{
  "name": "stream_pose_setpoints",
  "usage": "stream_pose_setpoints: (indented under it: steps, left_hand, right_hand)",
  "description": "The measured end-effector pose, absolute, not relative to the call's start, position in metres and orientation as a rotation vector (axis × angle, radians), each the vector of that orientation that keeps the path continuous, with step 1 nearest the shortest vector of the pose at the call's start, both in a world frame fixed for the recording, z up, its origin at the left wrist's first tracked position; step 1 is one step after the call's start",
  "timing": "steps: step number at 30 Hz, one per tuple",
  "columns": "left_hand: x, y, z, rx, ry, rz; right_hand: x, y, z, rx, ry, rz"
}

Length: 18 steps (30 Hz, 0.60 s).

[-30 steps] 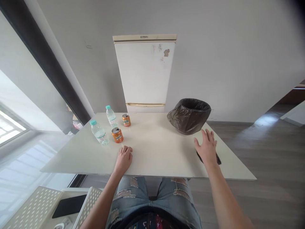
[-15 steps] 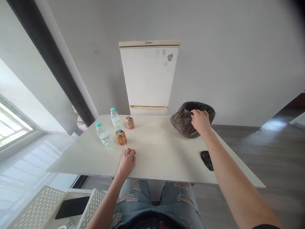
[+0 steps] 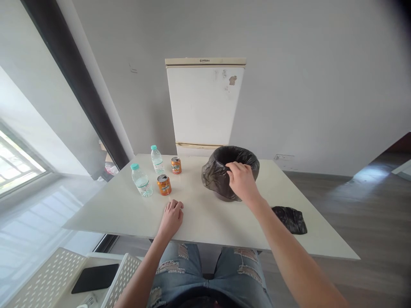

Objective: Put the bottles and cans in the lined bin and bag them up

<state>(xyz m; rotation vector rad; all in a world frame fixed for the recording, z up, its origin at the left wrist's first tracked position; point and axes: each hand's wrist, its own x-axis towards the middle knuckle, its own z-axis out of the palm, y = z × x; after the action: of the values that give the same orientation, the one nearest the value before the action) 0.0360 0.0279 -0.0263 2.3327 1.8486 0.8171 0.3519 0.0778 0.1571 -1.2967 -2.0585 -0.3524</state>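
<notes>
My right hand (image 3: 242, 182) grips the near rim of a bin (image 3: 221, 196) lined with a black garbage bag (image 3: 215, 174), which is folded out over the rim. Its fingertips go over the edge, partly hidden. My left hand (image 3: 172, 215) rests on the white table (image 3: 202, 222) with loosely bent fingers and holds nothing. Just beyond it stand two orange drink cans, a near can (image 3: 164, 185) and a far can (image 3: 176, 165). Left of the cans are two clear water bottles with teal caps, a near bottle (image 3: 141, 181) and a far bottle (image 3: 157, 160).
A folded black plastic bundle (image 3: 290, 220) lies on the table's right side, by my right forearm. Behind the table stands a white refrigerator (image 3: 204, 105). At lower left is a white perforated basket (image 3: 51, 278) with a flat black object (image 3: 95, 278) inside.
My right hand has moved the lined bin left and nearer across the table. More of the black bundle now shows. My left hand has stayed in place.
</notes>
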Motion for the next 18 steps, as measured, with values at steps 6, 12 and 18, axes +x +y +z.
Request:
stream_pose_setpoints:
  steps: [6,12,18]
  left_hand:
    - [0.035,0.029,-0.027,2.353,1.852,0.792]
    - [0.036,0.029,-0.027,2.354,1.917,0.756]
    - [0.037,0.030,-0.029,2.351,1.967,0.697]
  right_hand:
    - [0.299,0.041,0.153,-1.077,-2.111,-0.270]
    - [0.279,0.024,0.156,-1.001,-2.158,-0.294]
    - [0.320,0.044,0.125,-0.857,-1.599,-0.422]
